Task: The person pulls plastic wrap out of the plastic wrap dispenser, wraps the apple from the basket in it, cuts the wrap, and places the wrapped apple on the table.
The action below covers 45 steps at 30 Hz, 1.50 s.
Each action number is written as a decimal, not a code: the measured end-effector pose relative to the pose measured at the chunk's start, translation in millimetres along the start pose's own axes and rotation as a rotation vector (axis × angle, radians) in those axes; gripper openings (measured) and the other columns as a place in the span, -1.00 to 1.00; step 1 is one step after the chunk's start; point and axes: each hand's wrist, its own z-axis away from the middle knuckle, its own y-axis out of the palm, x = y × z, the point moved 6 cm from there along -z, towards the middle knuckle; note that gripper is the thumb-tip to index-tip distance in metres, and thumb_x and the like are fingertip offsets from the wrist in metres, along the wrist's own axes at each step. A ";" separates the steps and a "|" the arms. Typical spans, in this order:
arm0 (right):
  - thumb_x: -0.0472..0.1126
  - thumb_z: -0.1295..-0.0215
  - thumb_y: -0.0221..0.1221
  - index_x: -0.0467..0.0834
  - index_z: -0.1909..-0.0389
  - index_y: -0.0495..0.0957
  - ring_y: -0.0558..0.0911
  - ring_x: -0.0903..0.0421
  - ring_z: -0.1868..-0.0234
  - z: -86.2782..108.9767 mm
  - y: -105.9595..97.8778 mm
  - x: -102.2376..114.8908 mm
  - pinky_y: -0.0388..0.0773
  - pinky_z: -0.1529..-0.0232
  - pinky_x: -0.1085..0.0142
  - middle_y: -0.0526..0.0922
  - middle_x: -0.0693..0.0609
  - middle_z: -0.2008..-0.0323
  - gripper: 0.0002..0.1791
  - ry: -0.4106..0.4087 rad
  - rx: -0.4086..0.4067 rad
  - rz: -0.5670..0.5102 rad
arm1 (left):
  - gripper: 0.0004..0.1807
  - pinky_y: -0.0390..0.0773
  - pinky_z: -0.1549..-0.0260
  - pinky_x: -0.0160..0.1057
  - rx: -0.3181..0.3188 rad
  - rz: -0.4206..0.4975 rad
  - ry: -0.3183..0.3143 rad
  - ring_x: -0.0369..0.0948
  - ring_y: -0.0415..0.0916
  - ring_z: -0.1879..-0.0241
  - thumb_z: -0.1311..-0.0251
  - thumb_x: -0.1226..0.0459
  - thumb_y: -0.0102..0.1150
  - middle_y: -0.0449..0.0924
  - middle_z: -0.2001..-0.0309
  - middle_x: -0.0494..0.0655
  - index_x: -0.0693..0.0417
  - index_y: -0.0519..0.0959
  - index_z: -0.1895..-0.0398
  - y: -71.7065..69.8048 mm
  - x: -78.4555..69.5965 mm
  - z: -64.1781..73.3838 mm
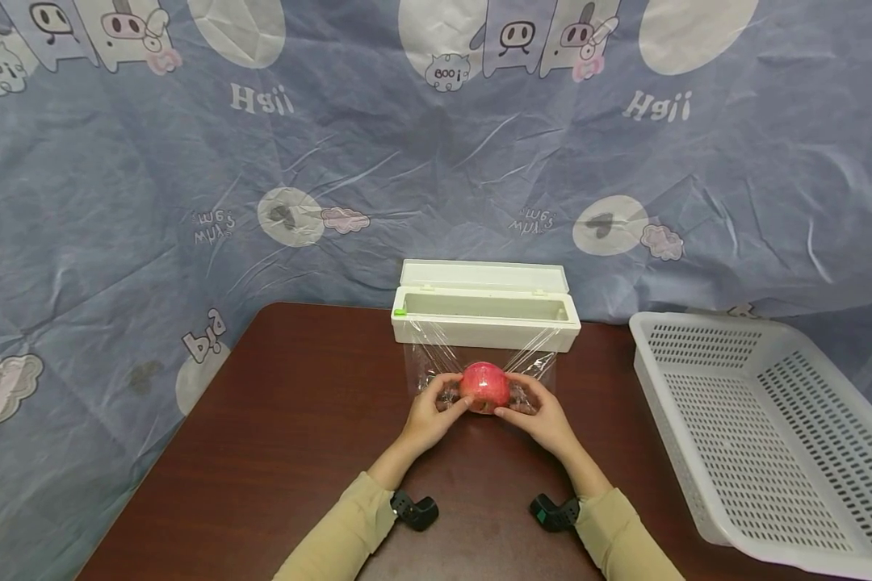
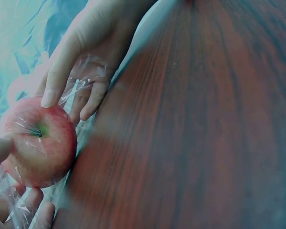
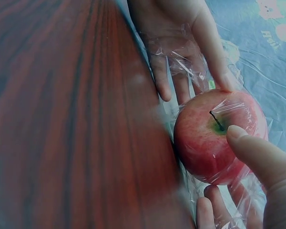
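Note:
A red apple (image 1: 484, 386) sits between my two hands over the table, its stem end toward me. My left hand (image 1: 429, 415) grips its left side, and my right hand (image 1: 548, 420) grips the right, with both thumbs on the near face. Clear cling film (image 1: 421, 363) stretches from a white dispenser box (image 1: 487, 332) down to the apple, creased in lines toward it. In the right wrist view, film lies over the apple (image 3: 205, 148) around the stem, with the right thumb pressing beside it. Crumpled film also covers the fingers below the apple (image 2: 43, 152) in the left wrist view.
The dispenser's lid (image 1: 483, 276) stands raised at the back, with a small green piece (image 1: 400, 312) at the box's left end. A white perforated plastic basket (image 1: 661, 428) is on the right. The brown table (image 1: 262, 452) meets a printed blue cloth (image 1: 436, 177) behind.

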 end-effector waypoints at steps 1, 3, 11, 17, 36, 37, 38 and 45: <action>-0.46 0.00 0.35 -0.38 -0.17 0.36 0.51 -0.01 0.02 -0.3 0.0 -0.5 0.57 0.12 0.24 0.44 -0.33 -0.13 -0.35 0.002 -0.001 0.005 | -0.60 0.57 0.24 -0.11 -0.005 0.002 -0.001 0.14 0.52 0.14 -0.18 0.39 0.20 0.55 0.08 0.27 0.39 0.41 -0.06 0.1 0.2 -0.2; -0.45 0.00 0.35 -0.37 -0.18 0.36 0.50 -0.05 0.00 -0.6 0.0 -1.3 0.57 0.13 0.30 0.43 -0.32 -0.14 -0.34 0.005 -0.003 0.014 | -0.63 0.56 0.20 -0.06 -0.013 0.007 -0.004 0.11 0.51 0.12 -0.21 0.38 0.17 0.56 0.10 0.26 0.38 0.42 -0.06 0.5 0.9 -0.5; -0.39 -0.01 0.37 -0.30 -0.20 0.38 0.47 -0.12 -0.03 -4.5 -2.2 -17.3 0.55 0.16 0.41 0.42 -0.28 -0.17 -0.33 0.033 -0.023 0.039 | -0.65 0.56 0.16 -0.17 -0.033 -0.015 -0.059 -0.09 0.51 0.07 -0.24 0.23 0.18 0.58 0.05 0.06 0.14 0.47 -0.07 4.4 30.3 -4.6; -0.24 -0.03 0.39 -0.18 -0.21 0.42 0.49 -0.03 0.00 -8.8 -5.6 -35.1 0.49 0.16 0.44 0.49 -0.17 -0.13 -0.34 0.039 -0.060 0.116 | -0.62 0.55 0.21 -0.19 -0.037 -0.028 -0.075 -0.13 0.53 0.11 -0.23 0.18 0.19 0.59 0.02 0.03 0.09 0.48 -0.09 3.7 38.1 -8.4; -0.08 -0.07 0.37 -0.11 -0.20 0.44 0.40 -0.09 -0.19 -16.5 -11.1 -36.1 0.29 -0.15 -0.05 0.49 -0.15 -0.15 -0.36 0.129 -0.054 0.201 | -0.60 0.45 0.04 -0.10 -0.032 -0.186 -0.065 -0.10 0.48 0.04 -0.23 0.13 0.16 0.57 0.04 0.04 0.17 0.53 -0.05 0.5 34.2 -20.6; -0.08 -0.08 0.37 -0.11 -0.21 0.43 0.39 -0.10 -0.20 -16.7 -11.0 -35.6 0.29 -0.16 -0.04 0.49 -0.15 -0.15 -0.36 0.135 -0.050 0.202 | -0.59 0.45 0.06 -0.11 -0.030 -0.195 -0.072 -0.12 0.49 0.06 -0.23 0.12 0.16 0.57 0.05 0.03 0.16 0.54 -0.05 0.4 34.3 -21.5; -0.08 -0.09 0.36 -0.13 -0.21 0.43 0.39 -0.10 -0.21 -16.9 -10.9 -34.4 0.29 -0.16 -0.04 0.48 -0.16 -0.16 -0.36 0.137 -0.047 0.207 | -0.59 0.46 0.07 -0.13 -0.026 -0.200 -0.073 -0.13 0.50 0.08 -0.23 0.11 0.16 0.58 0.07 0.02 0.16 0.54 -0.05 0.4 34.3 -22.5; -0.19 -0.14 0.31 -0.31 -0.19 0.41 0.54 -0.12 0.06 -15.8 -8.8 -6.7 0.44 0.05 0.08 0.56 -0.27 0.00 -0.40 0.143 -0.036 0.223 | -0.59 0.50 0.24 -0.24 -0.020 -0.200 -0.112 -0.17 0.51 0.23 -0.24 0.09 0.16 0.61 0.18 -0.01 0.16 0.55 -0.04 0.2 32.8 -26.6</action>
